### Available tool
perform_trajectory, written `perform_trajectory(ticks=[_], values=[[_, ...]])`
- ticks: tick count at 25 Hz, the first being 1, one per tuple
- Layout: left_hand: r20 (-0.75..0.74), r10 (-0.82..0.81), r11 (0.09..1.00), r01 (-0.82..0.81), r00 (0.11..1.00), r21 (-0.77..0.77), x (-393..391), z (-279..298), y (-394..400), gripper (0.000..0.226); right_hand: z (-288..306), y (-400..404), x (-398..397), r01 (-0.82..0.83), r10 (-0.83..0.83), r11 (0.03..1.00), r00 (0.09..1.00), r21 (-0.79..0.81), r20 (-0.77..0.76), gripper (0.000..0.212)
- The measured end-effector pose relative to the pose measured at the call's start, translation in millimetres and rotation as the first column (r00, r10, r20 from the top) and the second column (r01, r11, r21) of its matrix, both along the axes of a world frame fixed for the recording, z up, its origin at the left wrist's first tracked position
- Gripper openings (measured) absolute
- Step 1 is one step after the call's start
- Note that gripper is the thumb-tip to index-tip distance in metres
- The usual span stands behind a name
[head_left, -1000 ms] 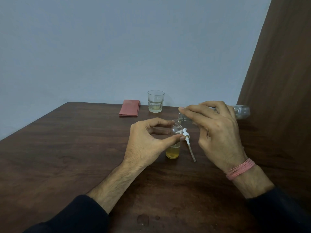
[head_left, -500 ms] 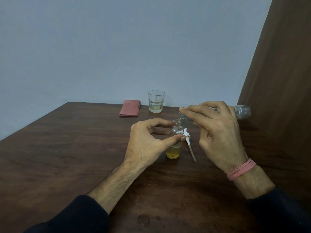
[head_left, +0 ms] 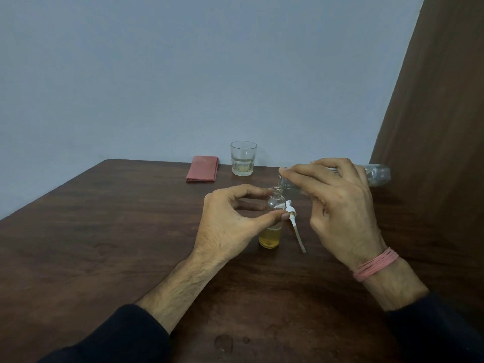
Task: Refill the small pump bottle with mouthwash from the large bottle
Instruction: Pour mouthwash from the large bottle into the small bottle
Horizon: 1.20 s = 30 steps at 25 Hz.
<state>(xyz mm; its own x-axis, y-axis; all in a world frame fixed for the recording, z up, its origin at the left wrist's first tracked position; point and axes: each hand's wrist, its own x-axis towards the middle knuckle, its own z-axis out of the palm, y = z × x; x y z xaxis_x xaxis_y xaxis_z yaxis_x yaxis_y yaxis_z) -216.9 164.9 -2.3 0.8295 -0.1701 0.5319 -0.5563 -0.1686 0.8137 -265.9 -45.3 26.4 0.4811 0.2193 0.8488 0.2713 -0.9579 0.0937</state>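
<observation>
The small clear bottle [head_left: 272, 231] stands upright and uncapped on the dark wooden table [head_left: 104, 231], with yellow liquid in its lower third. My left hand [head_left: 230, 226] pinches its shoulder between thumb and forefinger. In my right hand [head_left: 337, 205] the large clear bottle [head_left: 377, 175] lies almost level, its mouth resting over the small bottle's neck. Most of the large bottle is hidden by my fingers; its visible end looks empty. The white pump head with its dip tube [head_left: 294, 224] lies on the table just right of the small bottle.
A drinking glass [head_left: 243, 158] with a little yellowish liquid stands at the table's far edge, and a folded pink cloth [head_left: 202, 169] lies to its left. A brown curtain [head_left: 432, 127] hangs at the right. A few droplets [head_left: 225, 341] sit near the front edge.
</observation>
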Motion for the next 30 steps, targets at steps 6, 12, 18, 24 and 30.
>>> perform_trajectory(ticks=[6,12,18,24,30], values=[[0.008,-0.006,1.000,0.006,1.000,-0.002,0.3,-0.1,-0.1,0.044,-0.3,-0.1,0.1,0.000,0.000,1.000,1.000,0.003,-0.007,0.073],[0.018,-0.007,1.000,0.007,1.000,-0.010,0.2,0.8,0.4,0.044,-0.3,0.1,0.3,-0.004,0.004,1.000,1.000,0.006,-0.003,0.073],[0.017,-0.005,1.000,0.006,1.000,-0.012,0.1,0.2,0.1,0.044,-0.2,-0.2,0.4,-0.002,0.002,1.000,1.000,0.008,-0.002,0.074],[0.004,0.002,1.000,-0.002,1.000,-0.015,-0.9,0.6,-0.2,0.047,-0.2,-0.2,0.5,-0.001,0.001,1.000,1.000,0.001,-0.004,0.073],[-0.008,0.001,1.000,-0.001,1.000,-0.009,0.0,-0.2,-0.5,0.049,0.6,-1.0,0.0,0.000,0.000,1.000,1.000,-0.004,0.003,0.076]])
